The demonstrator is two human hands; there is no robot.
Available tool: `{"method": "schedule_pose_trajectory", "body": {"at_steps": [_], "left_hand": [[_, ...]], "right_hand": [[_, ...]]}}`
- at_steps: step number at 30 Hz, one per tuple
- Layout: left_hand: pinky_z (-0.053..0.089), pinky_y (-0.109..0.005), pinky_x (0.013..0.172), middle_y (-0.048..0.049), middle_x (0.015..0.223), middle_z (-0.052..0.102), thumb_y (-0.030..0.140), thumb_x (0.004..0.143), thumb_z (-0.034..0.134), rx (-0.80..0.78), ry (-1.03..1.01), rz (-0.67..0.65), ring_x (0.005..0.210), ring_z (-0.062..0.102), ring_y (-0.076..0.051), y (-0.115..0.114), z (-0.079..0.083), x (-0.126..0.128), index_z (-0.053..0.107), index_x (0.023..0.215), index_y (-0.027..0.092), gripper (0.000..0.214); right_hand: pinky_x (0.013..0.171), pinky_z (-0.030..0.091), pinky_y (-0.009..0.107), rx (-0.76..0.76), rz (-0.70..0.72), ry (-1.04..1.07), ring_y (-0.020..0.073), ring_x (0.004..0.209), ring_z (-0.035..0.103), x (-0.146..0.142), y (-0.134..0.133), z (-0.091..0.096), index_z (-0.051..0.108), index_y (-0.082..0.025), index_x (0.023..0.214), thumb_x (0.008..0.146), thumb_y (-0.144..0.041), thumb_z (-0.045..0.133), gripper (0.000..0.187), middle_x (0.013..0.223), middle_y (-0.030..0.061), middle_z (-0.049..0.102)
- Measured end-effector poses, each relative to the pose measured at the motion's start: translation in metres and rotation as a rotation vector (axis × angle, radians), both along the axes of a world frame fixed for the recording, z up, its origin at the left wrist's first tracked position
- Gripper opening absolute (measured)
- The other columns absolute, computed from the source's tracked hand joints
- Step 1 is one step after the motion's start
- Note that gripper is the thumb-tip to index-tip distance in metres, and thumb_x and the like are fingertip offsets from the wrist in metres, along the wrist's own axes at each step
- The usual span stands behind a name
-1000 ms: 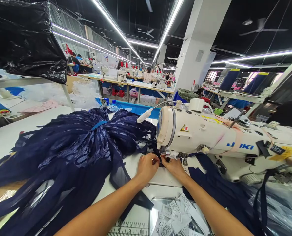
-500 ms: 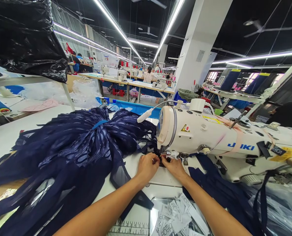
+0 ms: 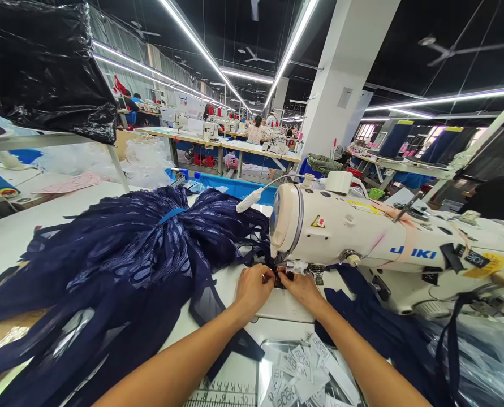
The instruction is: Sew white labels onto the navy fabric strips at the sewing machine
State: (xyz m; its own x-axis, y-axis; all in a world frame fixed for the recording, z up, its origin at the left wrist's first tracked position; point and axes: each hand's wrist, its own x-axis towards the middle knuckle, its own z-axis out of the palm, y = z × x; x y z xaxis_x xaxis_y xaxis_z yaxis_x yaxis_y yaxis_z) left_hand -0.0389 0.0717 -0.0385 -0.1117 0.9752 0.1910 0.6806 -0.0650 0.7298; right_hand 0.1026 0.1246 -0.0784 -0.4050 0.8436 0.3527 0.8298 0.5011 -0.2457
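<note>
Pinching dark navy fabric [image 3: 277,276] under the sewing machine [image 3: 362,234], both hands meet.

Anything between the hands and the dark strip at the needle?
Nothing visible. The left hand and right hand already pinch the navy strip under the sewing machine head. The navy fabric bundle lies to the left, off the path.

both hands, left hand [image 3: 254,287] and right hand [image 3: 301,288], pinch navy fabric [image 3: 133,254] under the sewing machine [image 3: 362,237].
</note>
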Motion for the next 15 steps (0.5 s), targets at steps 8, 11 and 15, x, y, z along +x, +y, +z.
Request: {"method": "schedule_pose_trajectory", "body": {"at_steps": [8, 11, 15], "left_hand": [[0.032, -0.021, 0.055, 0.0030, 0.058, 0.055, 0.008, 0.070, 0.054, -0.007, -0.048, -0.004, 0.055, 0.048, -0.010, 0.001, -0.001, -0.001, 0.065, 0.069, 0.016, 0.014], [0.033, -0.021, 0.056, 0.0026, 0.060, 0.056, 0.008, 0.070, 0.053, 0.007, -0.064, -0.008, 0.056, 0.048, -0.010, -0.001, 0.001, -0.002, 0.065, 0.069, 0.016, 0.015], [0.034, -0.020, 0.054, 0.0026, 0.058, 0.056, 0.008, 0.071, 0.050, 0.004, -0.089, -0.098, 0.054, 0.048, -0.010, -0.013, 0.005, 0.005, 0.065, 0.069, 0.016, 0.016]], "right_hand": [[0.074, 0.046, 0.030, -0.119, -0.010, 0.129, 0.0195, 0.073, 0.061, 0.011, 0.004, 0.018, 0.066, -0.017, 0.081, 0.077, -0.022, 0.044, 0.023, 0.074, 0.0058, 0.067], [0.075, 0.046, 0.032, -0.164, -0.011, 0.203, 0.0202, 0.074, 0.061, 0.010, 0.002, 0.022, 0.065, -0.016, 0.079, 0.076, -0.020, 0.045, 0.021, 0.073, 0.0066, 0.067], [0.075, 0.047, 0.032, -0.230, 0.001, 0.313, 0.0201, 0.075, 0.062, 0.008, -0.004, 0.031, 0.064, -0.017, 0.080, 0.075, -0.023, 0.045, 0.021, 0.076, 0.0060, 0.067]]}}
